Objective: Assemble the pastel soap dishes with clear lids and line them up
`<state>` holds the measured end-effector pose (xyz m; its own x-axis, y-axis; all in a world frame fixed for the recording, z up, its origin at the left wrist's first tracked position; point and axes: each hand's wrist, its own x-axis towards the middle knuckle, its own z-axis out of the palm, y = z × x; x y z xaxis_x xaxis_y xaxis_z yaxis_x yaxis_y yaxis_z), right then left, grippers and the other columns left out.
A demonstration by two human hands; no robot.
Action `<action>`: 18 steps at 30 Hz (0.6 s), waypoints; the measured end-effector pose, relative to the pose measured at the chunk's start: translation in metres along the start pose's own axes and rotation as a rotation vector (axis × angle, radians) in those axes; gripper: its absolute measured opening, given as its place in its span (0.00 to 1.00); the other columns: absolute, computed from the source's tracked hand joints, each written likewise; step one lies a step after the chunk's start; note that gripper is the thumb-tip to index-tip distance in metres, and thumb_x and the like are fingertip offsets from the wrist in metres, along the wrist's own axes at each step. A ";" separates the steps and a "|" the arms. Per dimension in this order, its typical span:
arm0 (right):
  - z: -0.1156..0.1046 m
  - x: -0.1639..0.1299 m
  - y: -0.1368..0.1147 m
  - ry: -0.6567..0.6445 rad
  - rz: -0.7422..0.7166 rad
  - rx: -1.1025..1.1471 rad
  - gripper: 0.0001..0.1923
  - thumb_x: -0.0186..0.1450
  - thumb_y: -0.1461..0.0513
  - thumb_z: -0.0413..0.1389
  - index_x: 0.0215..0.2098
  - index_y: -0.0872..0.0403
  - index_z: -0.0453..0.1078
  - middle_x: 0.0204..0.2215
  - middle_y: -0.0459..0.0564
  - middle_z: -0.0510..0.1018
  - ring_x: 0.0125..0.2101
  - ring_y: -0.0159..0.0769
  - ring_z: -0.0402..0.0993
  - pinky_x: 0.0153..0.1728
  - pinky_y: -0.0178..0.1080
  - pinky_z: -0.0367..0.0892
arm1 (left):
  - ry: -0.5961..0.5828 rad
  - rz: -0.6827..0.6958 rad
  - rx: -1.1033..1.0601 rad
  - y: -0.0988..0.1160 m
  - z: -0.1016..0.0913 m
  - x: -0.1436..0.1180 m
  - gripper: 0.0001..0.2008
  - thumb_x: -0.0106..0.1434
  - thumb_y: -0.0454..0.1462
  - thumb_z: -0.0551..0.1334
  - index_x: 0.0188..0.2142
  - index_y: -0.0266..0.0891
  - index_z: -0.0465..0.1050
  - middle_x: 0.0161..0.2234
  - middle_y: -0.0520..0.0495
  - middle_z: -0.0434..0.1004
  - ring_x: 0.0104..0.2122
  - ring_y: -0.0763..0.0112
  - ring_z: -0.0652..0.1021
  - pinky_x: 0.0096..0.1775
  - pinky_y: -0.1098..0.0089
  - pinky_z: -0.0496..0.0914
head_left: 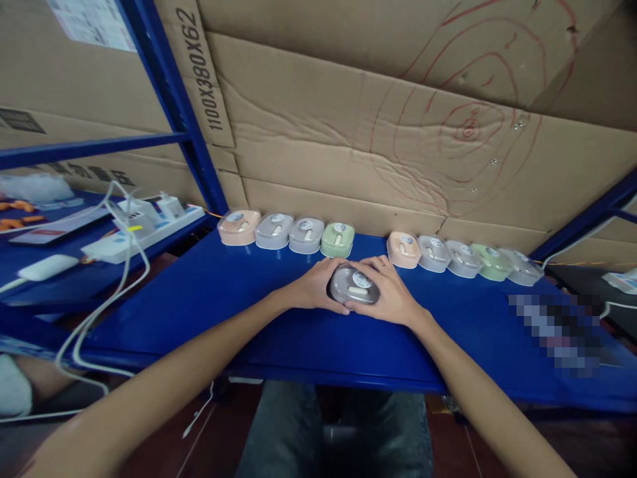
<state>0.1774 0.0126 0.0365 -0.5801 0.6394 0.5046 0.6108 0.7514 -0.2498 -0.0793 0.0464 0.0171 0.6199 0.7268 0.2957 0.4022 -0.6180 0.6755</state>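
A small grey box with a clear lid (355, 285) is between my two hands, over the middle of the blue table (209, 318). A round sticker and a white oblong latch show on its lid. My left hand (318, 285) is wrapped round its left side, and my right hand (391, 289) grips its right side, thumb at the near edge. Whether its base touches the table is hidden. Beyond my left hand is a green lidded box (338, 239); a peach lidded box (403, 249) stands beyond my right hand.
Similar boxes line the back: another peach one (239, 228) at left, a green one (491, 261) at right, several grey ones between and beside. A cardboard wall (308, 119) rises behind. At left are a power strip (139, 232) and hanging white cables (94, 312). A blurred patch lies right.
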 end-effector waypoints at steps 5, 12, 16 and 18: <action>0.003 -0.001 -0.001 -0.009 0.004 -0.006 0.44 0.66 0.43 0.70 0.75 0.46 0.68 0.56 0.58 0.78 0.55 0.56 0.71 0.58 0.59 0.73 | -0.012 -0.011 0.013 0.000 0.000 0.000 0.51 0.47 0.55 0.84 0.64 0.42 0.69 0.59 0.38 0.75 0.61 0.39 0.74 0.63 0.42 0.68; 0.001 0.001 -0.002 -0.036 0.022 0.065 0.43 0.65 0.45 0.72 0.74 0.45 0.68 0.57 0.57 0.79 0.53 0.55 0.73 0.58 0.59 0.73 | -0.001 -0.016 0.018 0.000 0.000 -0.001 0.51 0.46 0.55 0.85 0.64 0.44 0.70 0.59 0.38 0.76 0.61 0.38 0.75 0.63 0.42 0.68; 0.000 0.002 -0.001 -0.076 0.037 0.061 0.44 0.66 0.44 0.71 0.76 0.43 0.66 0.60 0.57 0.79 0.56 0.57 0.76 0.59 0.62 0.73 | 0.006 -0.010 0.009 0.001 0.000 -0.001 0.51 0.46 0.54 0.84 0.65 0.44 0.69 0.61 0.39 0.76 0.62 0.38 0.75 0.64 0.43 0.68; 0.000 0.002 0.000 -0.090 0.039 0.061 0.45 0.66 0.43 0.71 0.76 0.43 0.65 0.61 0.57 0.78 0.57 0.57 0.77 0.60 0.63 0.73 | 0.014 0.006 -0.004 0.001 0.001 -0.001 0.52 0.46 0.54 0.85 0.66 0.44 0.69 0.61 0.38 0.76 0.62 0.38 0.75 0.64 0.43 0.68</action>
<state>0.1764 0.0135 0.0376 -0.6042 0.6782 0.4182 0.6016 0.7325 -0.3187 -0.0793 0.0448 0.0168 0.6129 0.7274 0.3086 0.3964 -0.6209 0.6762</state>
